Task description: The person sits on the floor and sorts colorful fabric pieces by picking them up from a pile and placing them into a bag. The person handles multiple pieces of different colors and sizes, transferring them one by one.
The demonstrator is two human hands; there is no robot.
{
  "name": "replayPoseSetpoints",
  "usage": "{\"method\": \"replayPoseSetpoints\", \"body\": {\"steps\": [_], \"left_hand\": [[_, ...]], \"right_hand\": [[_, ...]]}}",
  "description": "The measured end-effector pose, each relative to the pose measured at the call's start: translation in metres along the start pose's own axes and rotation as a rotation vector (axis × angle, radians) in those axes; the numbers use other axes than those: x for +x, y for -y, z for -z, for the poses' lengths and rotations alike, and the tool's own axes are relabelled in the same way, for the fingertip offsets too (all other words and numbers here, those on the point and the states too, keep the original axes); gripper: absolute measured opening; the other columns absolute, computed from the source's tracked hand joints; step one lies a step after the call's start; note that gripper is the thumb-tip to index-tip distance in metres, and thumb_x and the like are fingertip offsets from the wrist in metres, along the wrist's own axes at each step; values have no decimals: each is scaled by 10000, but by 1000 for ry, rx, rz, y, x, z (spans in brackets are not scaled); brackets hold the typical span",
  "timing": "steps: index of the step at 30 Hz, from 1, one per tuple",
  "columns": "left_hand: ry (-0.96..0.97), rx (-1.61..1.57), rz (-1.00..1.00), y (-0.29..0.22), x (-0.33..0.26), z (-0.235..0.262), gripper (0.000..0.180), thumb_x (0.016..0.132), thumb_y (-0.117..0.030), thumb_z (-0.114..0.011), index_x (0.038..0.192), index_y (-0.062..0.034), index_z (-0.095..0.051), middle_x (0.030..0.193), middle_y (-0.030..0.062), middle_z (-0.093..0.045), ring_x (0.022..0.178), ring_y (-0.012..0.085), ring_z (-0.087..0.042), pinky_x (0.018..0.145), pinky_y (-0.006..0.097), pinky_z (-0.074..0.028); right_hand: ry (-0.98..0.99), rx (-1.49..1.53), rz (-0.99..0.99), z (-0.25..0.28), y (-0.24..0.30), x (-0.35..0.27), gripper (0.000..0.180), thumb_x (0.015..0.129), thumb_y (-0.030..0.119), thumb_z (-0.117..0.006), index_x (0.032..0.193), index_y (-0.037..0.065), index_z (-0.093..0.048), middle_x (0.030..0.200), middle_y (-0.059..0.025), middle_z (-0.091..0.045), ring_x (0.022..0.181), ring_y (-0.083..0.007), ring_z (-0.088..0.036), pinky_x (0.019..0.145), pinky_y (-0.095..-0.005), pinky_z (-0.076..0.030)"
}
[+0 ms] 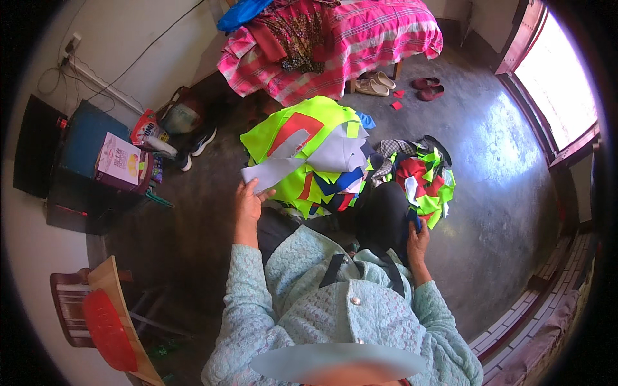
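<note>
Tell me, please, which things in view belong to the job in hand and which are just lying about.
Seemingly part of the job:
grey cloth strip, in the left hand
dark blue item, kind unclear, in the right hand
large cloth pile
smaller cloth pile

Seemingly just lying about:
beige shoes
dark red shoes
white-topped box

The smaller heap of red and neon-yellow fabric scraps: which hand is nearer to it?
Right. In the picture, the right hand is just below the heap; the left hand is well to its left.
</note>
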State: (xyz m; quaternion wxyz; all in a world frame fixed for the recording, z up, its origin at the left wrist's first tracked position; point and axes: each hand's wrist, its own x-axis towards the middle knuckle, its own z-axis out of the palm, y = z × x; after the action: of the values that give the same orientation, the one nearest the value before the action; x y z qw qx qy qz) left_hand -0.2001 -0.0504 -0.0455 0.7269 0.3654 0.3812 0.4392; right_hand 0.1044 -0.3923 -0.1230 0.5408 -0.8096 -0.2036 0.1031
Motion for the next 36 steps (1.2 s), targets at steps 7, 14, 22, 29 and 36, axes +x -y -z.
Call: {"method": "replayPoseSetpoints", "body": {"steps": [7, 14, 22, 29, 36], "left_hand": [[-341, 328, -122, 37, 8, 24, 369, 844, -117, -610, 1164, -43, -442, 1102, 116, -555, 959, 255, -586, 795, 417, -518], [-355, 1153, -636, 24, 0, -46, 459, 800, -193, -668, 1166, -1, -467, 1193, 206, -499, 1124, 348, -483, 972, 422, -375], [-166, 1478, -831, 47, 7, -123, 635, 813, -470, -618, 1288, -95, -425, 1438, 197, -312, 1367, 397, -221, 1035, 626, -150], [-214, 1679, -772, 63, 12, -147, 835, 745, -613, -624, 1351, -97, -371, 1448, 208, -291, 1365, 413, -213, 1025, 655, -158], [-221, 1675, -778, 67, 16, -147, 881, 694, -635, -650, 1363, -133, -372, 1439, 198, -321, 1367, 391, -231, 1029, 654, -178]], "right_hand": [[-7, 14, 30, -1, -8, 2, 137, 893, 144, -602, 974, 46, -551, 724, -66, -513, 693, -148, -480, 654, -307, -435], [-24, -35, 23, -1, -11, 1, 161, 889, 165, -614, 980, 47, -554, 737, -89, -548, 694, -175, -507, 659, -323, -444], [-8, -18, 0, -2, -12, 2, 181, 888, 170, -608, 1006, 40, -565, 787, -119, -592, 724, -203, -553, 691, -334, -458], [2, -50, -45, 0, -1, -1, 187, 889, 165, -605, 1010, 25, -574, 798, -118, -603, 738, -190, -561, 697, -327, -459], [21, 177, -97, 7, 5, 7, 170, 896, 163, -603, 992, 23, -590, 773, -43, -579, 696, -125, -511, 643, -275, -427]]}}
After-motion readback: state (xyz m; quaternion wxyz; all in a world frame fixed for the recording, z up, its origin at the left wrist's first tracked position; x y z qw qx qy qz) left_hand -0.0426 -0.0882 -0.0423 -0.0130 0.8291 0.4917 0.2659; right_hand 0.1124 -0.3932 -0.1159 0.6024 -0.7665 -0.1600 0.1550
